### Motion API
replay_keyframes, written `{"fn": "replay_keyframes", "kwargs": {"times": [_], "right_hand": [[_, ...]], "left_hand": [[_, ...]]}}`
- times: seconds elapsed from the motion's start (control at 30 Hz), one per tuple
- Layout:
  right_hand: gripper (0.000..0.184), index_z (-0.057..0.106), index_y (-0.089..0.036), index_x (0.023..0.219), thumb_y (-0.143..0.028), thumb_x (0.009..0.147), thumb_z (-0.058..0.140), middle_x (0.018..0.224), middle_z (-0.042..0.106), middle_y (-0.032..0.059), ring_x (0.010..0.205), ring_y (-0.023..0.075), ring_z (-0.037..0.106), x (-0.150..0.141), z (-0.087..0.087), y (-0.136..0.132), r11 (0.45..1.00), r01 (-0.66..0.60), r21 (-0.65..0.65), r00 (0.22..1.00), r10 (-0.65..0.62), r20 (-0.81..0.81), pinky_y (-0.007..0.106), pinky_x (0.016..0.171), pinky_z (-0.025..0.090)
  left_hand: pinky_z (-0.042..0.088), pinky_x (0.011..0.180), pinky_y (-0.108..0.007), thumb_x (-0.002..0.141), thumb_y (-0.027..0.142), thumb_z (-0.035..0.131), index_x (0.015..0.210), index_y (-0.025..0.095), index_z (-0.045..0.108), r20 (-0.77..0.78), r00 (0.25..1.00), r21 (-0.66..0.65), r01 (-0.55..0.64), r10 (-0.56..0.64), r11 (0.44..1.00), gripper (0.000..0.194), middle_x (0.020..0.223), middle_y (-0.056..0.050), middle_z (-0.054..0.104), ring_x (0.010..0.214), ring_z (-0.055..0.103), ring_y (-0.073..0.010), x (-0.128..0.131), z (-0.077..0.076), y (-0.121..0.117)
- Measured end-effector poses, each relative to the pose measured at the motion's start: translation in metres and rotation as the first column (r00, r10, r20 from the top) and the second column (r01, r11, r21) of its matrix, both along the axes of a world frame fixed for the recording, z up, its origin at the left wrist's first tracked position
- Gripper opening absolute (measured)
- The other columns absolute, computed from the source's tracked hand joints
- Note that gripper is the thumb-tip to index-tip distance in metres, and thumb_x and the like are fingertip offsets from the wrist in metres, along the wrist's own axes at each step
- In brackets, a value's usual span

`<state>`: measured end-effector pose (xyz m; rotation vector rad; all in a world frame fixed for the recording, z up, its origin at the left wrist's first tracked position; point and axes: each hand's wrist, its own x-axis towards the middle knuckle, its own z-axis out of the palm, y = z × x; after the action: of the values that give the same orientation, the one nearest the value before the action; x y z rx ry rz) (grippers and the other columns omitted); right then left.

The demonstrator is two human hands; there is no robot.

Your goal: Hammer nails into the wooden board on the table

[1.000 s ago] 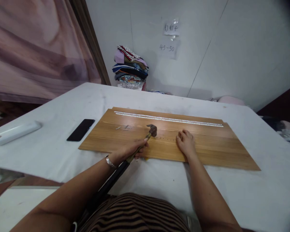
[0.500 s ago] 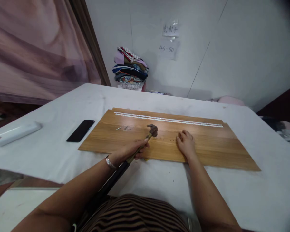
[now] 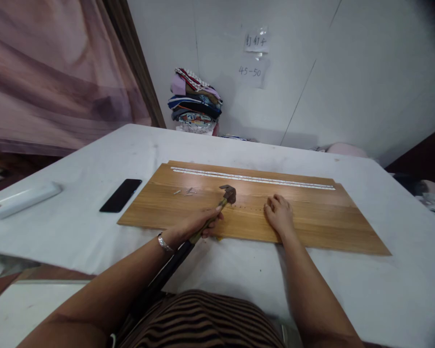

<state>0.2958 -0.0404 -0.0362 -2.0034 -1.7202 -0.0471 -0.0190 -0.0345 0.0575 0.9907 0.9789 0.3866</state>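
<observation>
My left hand is wrapped round the upper handle of a claw hammer, whose long black lower grip runs back toward my body. The rusty head is over a wooden board lying flat in front of me. Resting on the board's front half, my right hand has its fingers loosely bent and apart, holding nothing. Between the hammer head and that hand runs a row of small dark dots, too small to tell whether nail heads or holes. Several loose nails lie on the board's left part.
Two white measuring strips run along the board's far edge. A black phone and a white elongated object lie to the left on the white-covered table. Folded clothes are stacked by the wall beyond.
Hardly anything differs. The hammer head has shifted very slightly left; both hands stay where they were, and the camera view has tilted a touch.
</observation>
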Motion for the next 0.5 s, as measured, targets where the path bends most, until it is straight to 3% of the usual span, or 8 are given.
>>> {"fn": "replay_keyframes", "kwargs": {"times": [0.5], "right_hand": [[0.037, 0.074, -0.018, 0.12, -0.032, 0.095, 0.051, 0.139, 0.064, 0.0172, 0.131, 0.0305, 0.052, 0.0001, -0.0005, 0.0007, 1.0, -0.008, 0.006, 1.0, 0.008, -0.004, 0.049, 0.112, 0.034]], "left_hand": [[0.022, 0.039, -0.02, 0.081, 0.071, 0.066, 0.091, 0.019, 0.053, 0.007, 1.0, 0.005, 0.001, -0.001, 1.0, 0.054, 0.06, 0.01, 0.038, 0.041, 0.03, -0.0049, -0.0002, 0.0001, 0.0005]]}}
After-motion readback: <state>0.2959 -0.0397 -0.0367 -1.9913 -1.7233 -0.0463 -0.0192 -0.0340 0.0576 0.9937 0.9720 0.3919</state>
